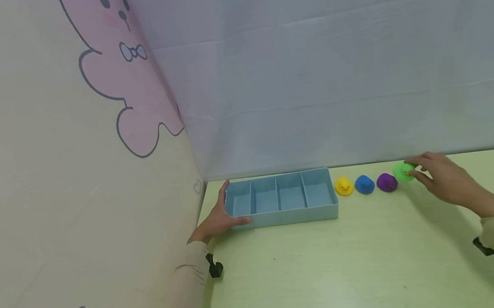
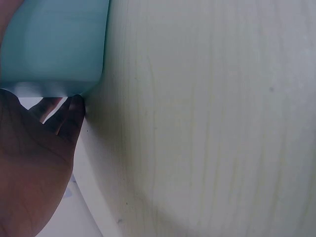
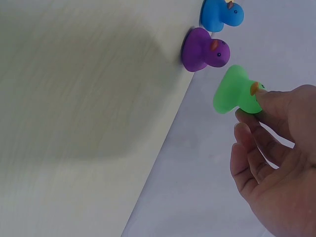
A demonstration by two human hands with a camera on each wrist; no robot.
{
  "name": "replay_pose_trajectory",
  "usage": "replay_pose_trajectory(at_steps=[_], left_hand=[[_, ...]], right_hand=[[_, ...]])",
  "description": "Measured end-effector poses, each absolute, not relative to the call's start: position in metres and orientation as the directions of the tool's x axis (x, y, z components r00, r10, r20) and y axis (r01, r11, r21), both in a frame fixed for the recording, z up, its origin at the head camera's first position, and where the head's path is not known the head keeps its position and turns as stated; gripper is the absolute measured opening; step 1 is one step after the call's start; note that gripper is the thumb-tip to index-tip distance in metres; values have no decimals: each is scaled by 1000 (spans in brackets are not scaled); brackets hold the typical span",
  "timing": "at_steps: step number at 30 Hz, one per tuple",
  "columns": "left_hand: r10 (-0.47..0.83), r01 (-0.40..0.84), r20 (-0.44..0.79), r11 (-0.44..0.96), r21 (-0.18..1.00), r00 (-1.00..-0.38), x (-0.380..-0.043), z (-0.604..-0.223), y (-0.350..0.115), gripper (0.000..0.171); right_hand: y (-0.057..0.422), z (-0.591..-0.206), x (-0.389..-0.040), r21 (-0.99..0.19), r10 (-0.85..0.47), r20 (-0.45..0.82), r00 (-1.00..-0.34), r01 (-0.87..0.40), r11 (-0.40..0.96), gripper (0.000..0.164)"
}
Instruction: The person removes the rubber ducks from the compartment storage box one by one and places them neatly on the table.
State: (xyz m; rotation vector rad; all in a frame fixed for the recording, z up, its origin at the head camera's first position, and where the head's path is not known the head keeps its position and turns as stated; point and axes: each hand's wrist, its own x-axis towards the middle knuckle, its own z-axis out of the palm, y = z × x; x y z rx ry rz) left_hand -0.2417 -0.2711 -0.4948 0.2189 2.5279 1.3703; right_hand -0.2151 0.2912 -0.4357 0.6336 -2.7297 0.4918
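Observation:
My right hand (image 1: 447,181) pinches a green rubber duck (image 3: 232,91) by its head between thumb and fingers. In the right wrist view the duck looks lifted off the table. To its left, a purple duck (image 1: 387,182), a blue duck (image 1: 364,185) and a yellow duck (image 1: 344,186) sit in a row. A light-blue tray (image 1: 286,216) with several compartments lies left of the ducks. My left hand (image 1: 218,220) grips the tray's left end, thumb along the front wall and fingers at the far side. Part of that hand is cut off in the left wrist view.
The pale wooden table (image 1: 343,268) ends at a hanging grey-white cloth (image 1: 337,80) behind the tray and ducks. A cream cloth (image 1: 67,214) with a pink cartoon animal print hangs along the left side, close to my left arm.

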Motion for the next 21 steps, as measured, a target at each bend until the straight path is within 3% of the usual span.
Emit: replay_pose_trajectory(at_steps=[21], left_hand=[[238,-7,-162,544,839,-958,-239,-491,-268,135]], right_hand=[[311,-463,-222,-278,-375,259,-890,-441,854,32]])
